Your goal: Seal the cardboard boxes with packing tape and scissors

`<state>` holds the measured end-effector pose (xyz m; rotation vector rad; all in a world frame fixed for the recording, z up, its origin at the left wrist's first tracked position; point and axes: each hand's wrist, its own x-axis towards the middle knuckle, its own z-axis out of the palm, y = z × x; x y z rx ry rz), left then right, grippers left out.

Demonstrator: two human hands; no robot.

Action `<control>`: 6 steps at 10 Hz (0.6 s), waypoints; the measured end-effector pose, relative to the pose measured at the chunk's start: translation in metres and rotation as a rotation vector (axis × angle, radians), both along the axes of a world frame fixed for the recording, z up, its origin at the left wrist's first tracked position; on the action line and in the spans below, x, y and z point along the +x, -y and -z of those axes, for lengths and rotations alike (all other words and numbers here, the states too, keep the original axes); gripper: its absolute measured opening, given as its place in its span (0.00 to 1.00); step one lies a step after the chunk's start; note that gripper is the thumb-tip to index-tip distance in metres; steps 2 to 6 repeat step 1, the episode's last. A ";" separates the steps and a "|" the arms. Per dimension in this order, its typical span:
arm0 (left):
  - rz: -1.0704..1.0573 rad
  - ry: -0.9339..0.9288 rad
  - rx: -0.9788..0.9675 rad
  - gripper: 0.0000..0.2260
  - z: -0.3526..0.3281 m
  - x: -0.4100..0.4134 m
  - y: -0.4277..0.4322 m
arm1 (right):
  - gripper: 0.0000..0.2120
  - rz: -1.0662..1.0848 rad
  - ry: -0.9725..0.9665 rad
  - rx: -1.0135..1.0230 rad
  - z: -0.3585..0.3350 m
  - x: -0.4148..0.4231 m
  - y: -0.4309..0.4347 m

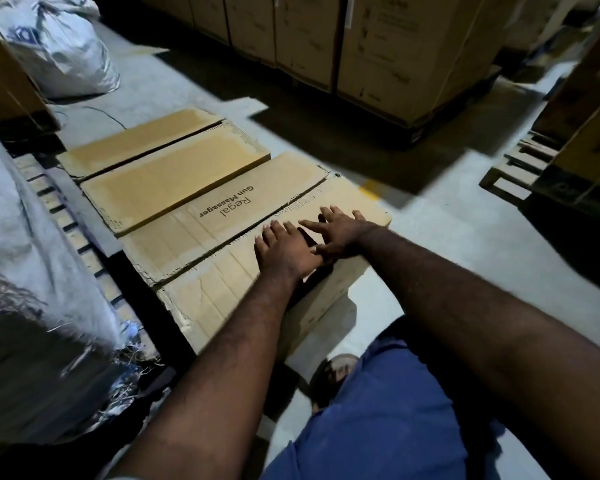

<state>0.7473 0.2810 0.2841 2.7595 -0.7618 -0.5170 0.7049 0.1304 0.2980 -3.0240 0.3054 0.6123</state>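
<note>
Box flap (215, 289) is pressed by L hand (286, 252) & R hand (340, 233), fingers spread wide, nothing held; 2nd box (174, 178) at 11 o'clock.

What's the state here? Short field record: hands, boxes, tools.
left hand: flat, fingers straight, pressing the near flap
right hand: flat beside it on the same flap
near box: flaps folded down, no tape seen on the middle seam, print reads Regal Gun Massager
far box: flaps down, dark gap along its seam
tape: not in view
scissors: not in view
surroundings: sack, pallet, stacked boxes behind
</note>
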 end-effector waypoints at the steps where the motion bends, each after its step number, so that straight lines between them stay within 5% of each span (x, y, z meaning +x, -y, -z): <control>1: 0.024 0.031 -0.037 0.44 -0.037 -0.004 0.020 | 0.37 0.130 0.102 -0.057 -0.019 -0.017 0.007; 6: 0.024 0.031 -0.037 0.44 -0.037 -0.004 0.020 | 0.37 0.130 0.102 -0.057 -0.019 -0.017 0.007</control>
